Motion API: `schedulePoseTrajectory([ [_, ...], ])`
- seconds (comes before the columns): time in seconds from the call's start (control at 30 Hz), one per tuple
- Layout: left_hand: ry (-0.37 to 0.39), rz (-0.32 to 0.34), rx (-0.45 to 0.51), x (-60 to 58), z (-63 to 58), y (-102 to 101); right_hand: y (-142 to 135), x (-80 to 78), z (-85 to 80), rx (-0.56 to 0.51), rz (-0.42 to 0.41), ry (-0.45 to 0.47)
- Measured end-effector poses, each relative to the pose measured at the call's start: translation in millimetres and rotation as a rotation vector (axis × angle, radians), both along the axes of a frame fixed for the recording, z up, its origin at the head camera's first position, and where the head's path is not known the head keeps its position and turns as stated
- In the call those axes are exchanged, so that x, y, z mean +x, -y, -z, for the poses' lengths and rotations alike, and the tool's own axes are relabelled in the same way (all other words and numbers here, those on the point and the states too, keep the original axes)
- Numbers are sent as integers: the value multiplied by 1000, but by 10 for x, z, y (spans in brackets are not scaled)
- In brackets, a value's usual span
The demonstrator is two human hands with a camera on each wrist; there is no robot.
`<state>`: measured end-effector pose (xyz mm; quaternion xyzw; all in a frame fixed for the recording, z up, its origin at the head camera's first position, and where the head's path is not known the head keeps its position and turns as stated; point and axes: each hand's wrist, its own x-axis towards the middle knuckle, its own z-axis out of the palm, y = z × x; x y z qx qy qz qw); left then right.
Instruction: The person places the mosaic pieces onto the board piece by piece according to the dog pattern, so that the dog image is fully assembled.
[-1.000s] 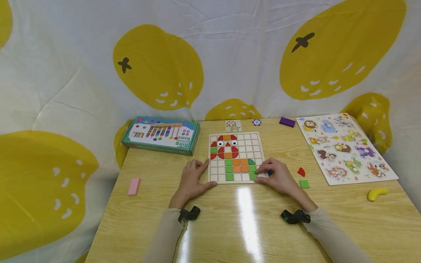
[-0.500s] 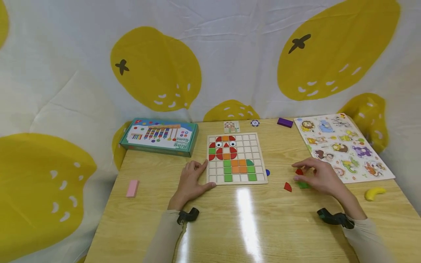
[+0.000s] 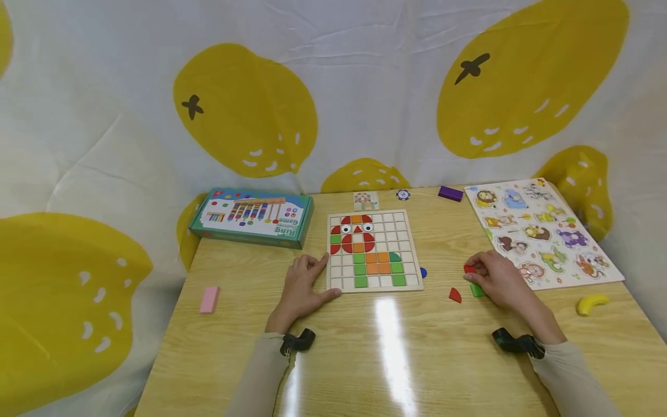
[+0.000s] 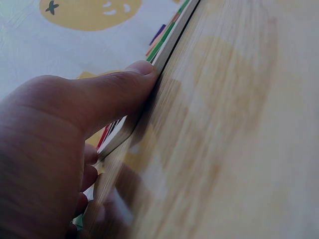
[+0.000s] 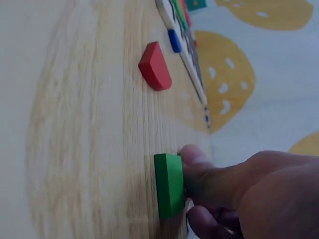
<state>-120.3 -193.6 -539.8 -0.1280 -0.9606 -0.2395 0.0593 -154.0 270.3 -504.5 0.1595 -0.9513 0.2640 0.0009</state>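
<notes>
My left hand (image 3: 302, 286) rests at the lower-left corner of a wooden grid board (image 3: 392, 237), thumb and index finger spread along its edges. In the left wrist view the thumb (image 4: 114, 92) lies against the board's rim. Red, orange and green tiles and two eye tiles form a figure on the grid. To the right, my right hand (image 3: 497, 278) pinches a red quarter-circle tile (image 3: 469, 269). Just below its fingers lies a green square tile (image 3: 476, 290), close beside the thumb in the right wrist view. Another red quarter-circle tile (image 3: 455, 295) lies left of it.
A blue piece (image 3: 423, 273) touches the board's right side. Behind stand a ring game box (image 3: 250, 217), a pattern card (image 3: 366, 201), a chip (image 3: 403, 195) and a purple block (image 3: 450, 193). An animal puzzle (image 3: 560, 281), a toy banana (image 3: 591, 304) and a pink block (image 3: 209, 300) lie outward.
My right hand has left the green tile at the grid's lower right, moved right to the loose tiles and taken hold of a red one. My left hand stays at the board's corner.
</notes>
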Motion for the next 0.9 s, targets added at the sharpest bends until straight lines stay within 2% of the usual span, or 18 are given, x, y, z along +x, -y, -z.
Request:
schedulePoseTrajectory([
  [0.13, 4, 5, 0, -4, 3, 1, 51, -93, 0, -8, -39, -45],
  [0.33, -7, 5, 1, -2, 1, 5, 352, -379, -49, -186, -40, -189],
  [0.4, -11, 8, 3, -3, 2, 6, 501, -493, -84, -260, -25, -196],
  [0.47, -11, 9, 5, -3, 3, 10, 664, -615, -97, -331, -8, -174],
  [0.63, 10, 0, 10, 3, -1, 11, 1049, -884, -46, -467, 7, -39],
  [0.73, 17, -2, 12, 2, -6, 9, 1252, -1015, 4, -497, -18, 32],
  [0.9, 21, -4, -8, -8, -2, 13, 1513, -1181, 71, -461, -33, 70],
])
